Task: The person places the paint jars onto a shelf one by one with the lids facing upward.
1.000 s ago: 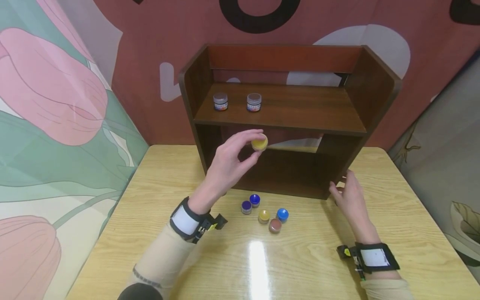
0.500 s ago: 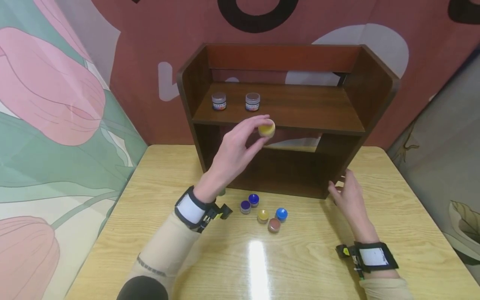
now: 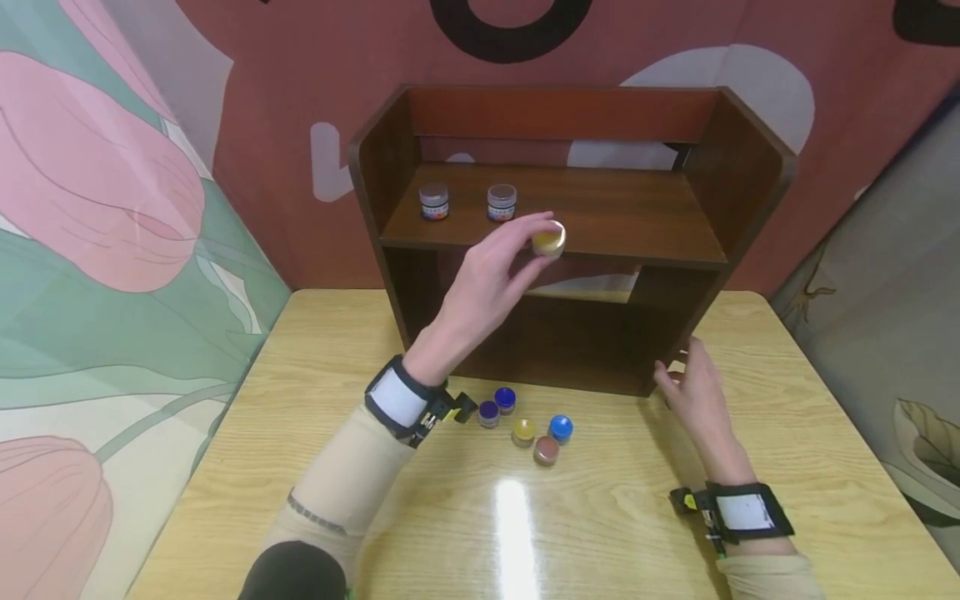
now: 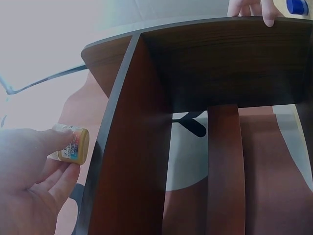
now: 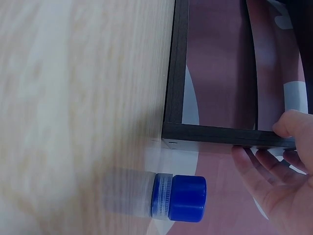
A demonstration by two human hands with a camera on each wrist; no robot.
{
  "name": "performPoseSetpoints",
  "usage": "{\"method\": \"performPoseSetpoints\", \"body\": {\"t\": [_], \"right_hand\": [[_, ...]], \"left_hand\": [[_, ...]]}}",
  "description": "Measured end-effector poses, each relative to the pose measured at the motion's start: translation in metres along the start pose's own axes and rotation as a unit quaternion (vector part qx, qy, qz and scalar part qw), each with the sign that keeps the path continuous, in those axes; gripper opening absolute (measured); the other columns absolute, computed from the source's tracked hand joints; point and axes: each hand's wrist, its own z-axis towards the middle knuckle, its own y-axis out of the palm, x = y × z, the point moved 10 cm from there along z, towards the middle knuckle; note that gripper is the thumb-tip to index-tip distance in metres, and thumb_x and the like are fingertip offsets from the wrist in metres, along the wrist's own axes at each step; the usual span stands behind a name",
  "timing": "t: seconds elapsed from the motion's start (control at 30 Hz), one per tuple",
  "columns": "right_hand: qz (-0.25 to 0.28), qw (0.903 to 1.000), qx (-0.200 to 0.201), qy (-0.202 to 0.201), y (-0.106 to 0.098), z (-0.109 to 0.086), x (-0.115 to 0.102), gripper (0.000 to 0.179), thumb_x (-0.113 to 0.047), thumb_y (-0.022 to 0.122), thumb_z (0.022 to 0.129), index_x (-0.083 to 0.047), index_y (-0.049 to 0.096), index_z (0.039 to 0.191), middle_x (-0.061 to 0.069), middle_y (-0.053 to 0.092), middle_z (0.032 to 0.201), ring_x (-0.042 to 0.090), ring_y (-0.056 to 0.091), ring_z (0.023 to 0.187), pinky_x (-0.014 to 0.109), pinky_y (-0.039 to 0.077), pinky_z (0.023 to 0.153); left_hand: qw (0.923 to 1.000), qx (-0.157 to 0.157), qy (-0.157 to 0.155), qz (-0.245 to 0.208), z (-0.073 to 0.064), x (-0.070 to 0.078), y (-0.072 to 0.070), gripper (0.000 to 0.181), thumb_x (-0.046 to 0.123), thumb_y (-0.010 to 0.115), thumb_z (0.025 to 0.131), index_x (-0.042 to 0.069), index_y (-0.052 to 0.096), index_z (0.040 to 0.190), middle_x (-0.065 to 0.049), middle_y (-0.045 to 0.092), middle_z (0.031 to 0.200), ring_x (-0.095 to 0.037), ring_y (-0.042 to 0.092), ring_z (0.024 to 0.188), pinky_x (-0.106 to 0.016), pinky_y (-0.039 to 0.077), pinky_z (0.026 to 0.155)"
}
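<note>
My left hand [image 3: 483, 279] pinches a small yellow paint jar [image 3: 550, 240] between thumb and fingers, in front of the upper shelf's edge. The left wrist view shows the printed label on this paint jar [image 4: 73, 145], beside the shelf board. Two clear-lidded jars, one at the left [image 3: 434, 202] and one nearer the middle [image 3: 502, 202], stand on the upper board of the dark brown shelf unit [image 3: 622, 208]. Low on its right side panel, my right hand [image 3: 699, 396] grips the edge, thumb on one face and fingers on the other, as the right wrist view [image 5: 281, 169] shows.
Before the unit, the wooden table [image 3: 615, 525] bears several small jars: purple [image 3: 489, 414], dark blue [image 3: 505, 400], yellow [image 3: 524, 432], light blue [image 3: 561, 428] and brown [image 3: 547, 451]. A blue-capped container [image 5: 188, 198] stands outside the right panel, near my right hand.
My left hand has carried the yellow paint jar up and to the right, from before the lower opening to the upper board's front edge. My right hand has stayed on the panel.
</note>
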Motion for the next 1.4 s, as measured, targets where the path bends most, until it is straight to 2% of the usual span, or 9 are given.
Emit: {"method": "performPoseSetpoints", "body": {"t": [0.3,0.53,0.7,0.9,1.4], "right_hand": [[0.007,1.0000,0.004,0.001,0.000,-0.001,-0.004,0.042,-0.001,0.061,0.092,0.009,0.043,0.129,0.031,0.058,0.116,0.050,0.063,0.106,0.056,0.061,0.076],[0.009,1.0000,0.003,0.000,0.001,-0.002,-0.006,0.043,0.001,0.062,0.092,0.010,0.043,0.129,0.031,0.058,0.116,0.050,0.063,0.106,0.056,0.061,0.075],[0.006,1.0000,-0.001,0.003,0.001,-0.002,-0.006,0.043,-0.001,0.062,0.092,0.009,0.042,0.130,0.031,0.058,0.118,0.050,0.062,0.107,0.057,0.061,0.076],[0.000,0.9999,-0.006,0.009,0.002,-0.001,-0.003,0.044,-0.004,0.061,0.094,0.008,0.042,0.131,0.031,0.057,0.120,0.049,0.061,0.109,0.058,0.061,0.077],[0.005,1.0000,0.003,0.003,0.000,-0.002,-0.001,0.041,-0.003,0.060,0.093,0.008,0.043,0.128,0.030,0.059,0.116,0.048,0.063,0.106,0.055,0.060,0.076]], "left_hand": [[1.0000,-0.003,-0.002,-0.006,0.009,-0.002,0.006,0.038,0.011,0.068,0.095,0.007,0.060,0.132,-0.011,0.060,0.142,-0.019,0.057,0.133,-0.021,0.043,0.115],[1.0000,-0.007,-0.005,0.005,0.015,-0.004,0.010,0.038,0.012,0.066,0.096,0.008,0.059,0.133,-0.010,0.060,0.141,-0.018,0.058,0.131,-0.021,0.044,0.114],[0.9998,-0.015,-0.007,0.014,0.020,-0.004,0.012,0.036,0.012,0.065,0.096,0.009,0.061,0.132,-0.010,0.060,0.142,-0.018,0.056,0.134,-0.020,0.041,0.116],[0.9983,-0.041,-0.025,0.032,0.028,-0.006,0.017,0.035,0.016,0.064,0.097,0.011,0.063,0.132,-0.007,0.061,0.141,-0.016,0.053,0.137,-0.017,0.038,0.118],[0.9938,-0.077,-0.063,0.049,0.045,-0.011,0.026,0.035,0.015,0.066,0.095,0.012,0.063,0.130,-0.004,0.065,0.135,-0.016,0.059,0.128,-0.020,0.047,0.112]]}}
